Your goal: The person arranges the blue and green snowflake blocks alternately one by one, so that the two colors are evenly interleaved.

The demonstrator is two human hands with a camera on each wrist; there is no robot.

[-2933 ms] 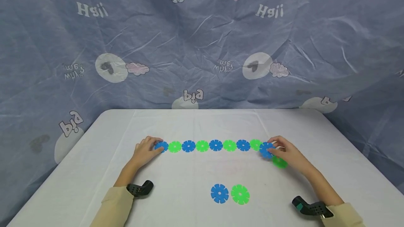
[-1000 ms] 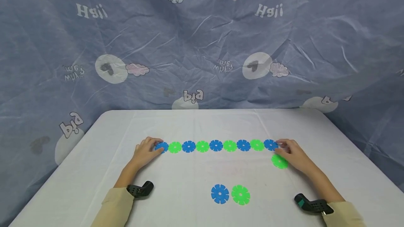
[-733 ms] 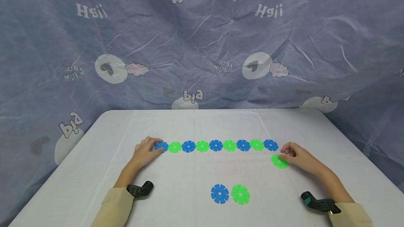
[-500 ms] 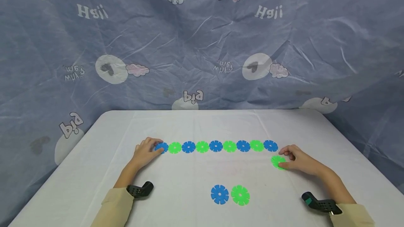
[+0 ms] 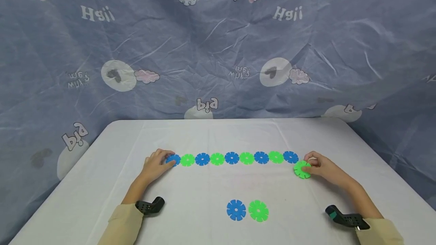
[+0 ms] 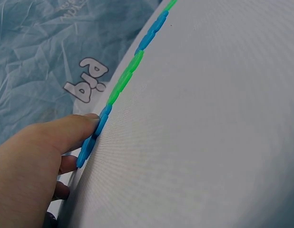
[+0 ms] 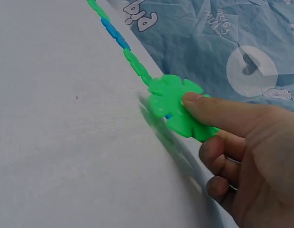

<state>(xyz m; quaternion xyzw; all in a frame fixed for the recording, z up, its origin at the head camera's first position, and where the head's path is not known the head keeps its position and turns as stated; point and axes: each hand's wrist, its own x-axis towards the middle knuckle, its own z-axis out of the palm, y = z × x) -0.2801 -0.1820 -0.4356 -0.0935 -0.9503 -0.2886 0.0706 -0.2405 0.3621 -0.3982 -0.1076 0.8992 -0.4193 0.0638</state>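
A row of alternating blue and green notched plastic discs [image 5: 232, 158] lies across the table. At its left end, my left hand [image 5: 156, 164] grips the blue end disc [image 5: 174, 160] between thumb and fingers; in the left wrist view, the thumb lies on that blue disc [image 6: 92, 137]. My right hand [image 5: 323, 167] pinches a green notched disc [image 5: 301, 169], tilted up, just below and right of the row's blue right-end disc [image 5: 290, 157]. In the right wrist view, the thumb presses the face of this green disc [image 7: 171, 102], which covers most of the blue one behind it.
One loose blue disc [image 5: 236, 210] and one loose green disc [image 5: 258, 210] lie side by side on the white table [image 5: 190, 192], nearer the front. A blue-grey printed curtain [image 5: 190, 48] hangs behind the table's back edge.
My right hand let go of the blue disc, now at the row's right end, drew back, and lifted the green disc off the table. The left hand has stayed at the left end.
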